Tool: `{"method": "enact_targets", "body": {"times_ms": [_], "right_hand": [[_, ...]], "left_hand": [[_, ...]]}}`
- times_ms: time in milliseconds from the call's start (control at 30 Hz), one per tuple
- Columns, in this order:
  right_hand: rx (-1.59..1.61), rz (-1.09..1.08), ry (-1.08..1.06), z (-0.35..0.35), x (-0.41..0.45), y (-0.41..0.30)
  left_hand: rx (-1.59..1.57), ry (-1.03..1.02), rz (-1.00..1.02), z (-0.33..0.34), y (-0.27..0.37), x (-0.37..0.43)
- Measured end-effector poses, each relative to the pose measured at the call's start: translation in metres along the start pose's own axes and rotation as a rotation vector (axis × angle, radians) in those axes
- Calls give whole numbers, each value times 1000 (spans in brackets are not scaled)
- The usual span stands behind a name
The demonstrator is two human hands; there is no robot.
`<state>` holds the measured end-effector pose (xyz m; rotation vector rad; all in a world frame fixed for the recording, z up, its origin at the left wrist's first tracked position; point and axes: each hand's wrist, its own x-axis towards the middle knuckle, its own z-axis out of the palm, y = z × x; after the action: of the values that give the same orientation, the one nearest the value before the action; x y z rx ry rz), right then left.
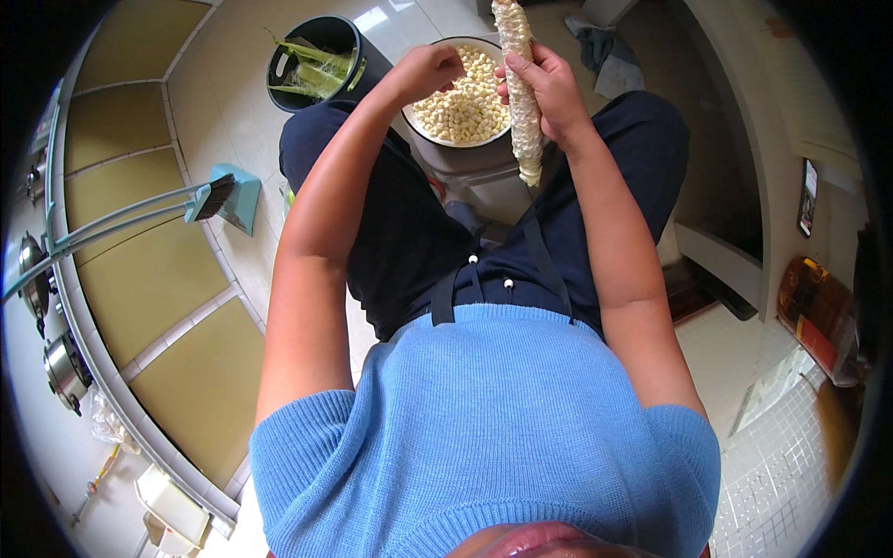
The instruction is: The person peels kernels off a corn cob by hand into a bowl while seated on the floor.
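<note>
My right hand (551,87) is wrapped around a long, pale corn cob (523,111), its thumb lying along the near side. The cob stands nearly upright in the picture, with its rows mostly stripped of kernels. Below it is a round, dark-rimmed basin (457,144) with many loose whitish corn kernels (464,115) in it. Over the left part of the basin hovers my left hand (434,68), fingers curled inward. Whether anything is inside those fingers is hidden.
A dark bucket (377,66) holds green corn husks (317,73). Left of my knees are a blue dustpan (244,199) and a broom (215,197). A grey stool (460,160) supports the basin. Cloth (607,56) lies on the floor at the upper right.
</note>
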<state>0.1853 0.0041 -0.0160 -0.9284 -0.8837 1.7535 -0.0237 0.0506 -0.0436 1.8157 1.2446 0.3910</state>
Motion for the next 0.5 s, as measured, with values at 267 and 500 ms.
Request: {"method": "enact_targets", "body": {"times_ms": [267,500], "right_hand": [[20,-13,-34,-4,2,4],[8,8,-21,-2,1,1]], "left_hand": [[511,-48,308,28,-10,12],[569,-65,315,30,-12,15]]}}
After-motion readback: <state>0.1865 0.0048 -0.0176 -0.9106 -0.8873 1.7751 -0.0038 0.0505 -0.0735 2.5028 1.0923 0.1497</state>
